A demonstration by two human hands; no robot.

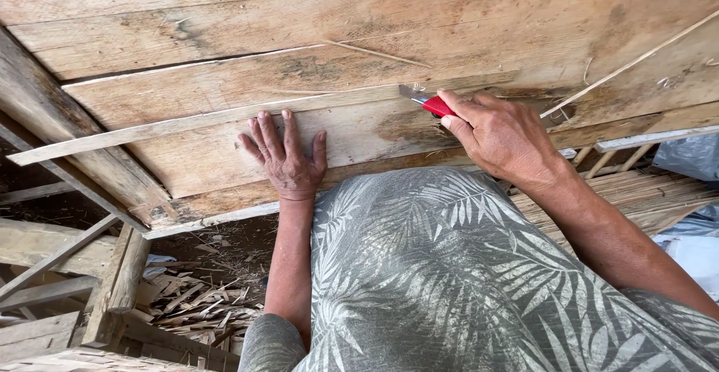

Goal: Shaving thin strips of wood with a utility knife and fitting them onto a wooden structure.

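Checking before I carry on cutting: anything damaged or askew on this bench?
The plank top is cracked and gapped, and the thin strip under the left hand lies aslant. Offcuts litter the ground below. The right hand holds a red-handled knife.

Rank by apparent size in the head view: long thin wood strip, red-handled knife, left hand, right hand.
1. long thin wood strip, spans most of the frame
2-3. right hand and left hand, look alike; not ranked
4. red-handled knife, mostly hidden in the right hand
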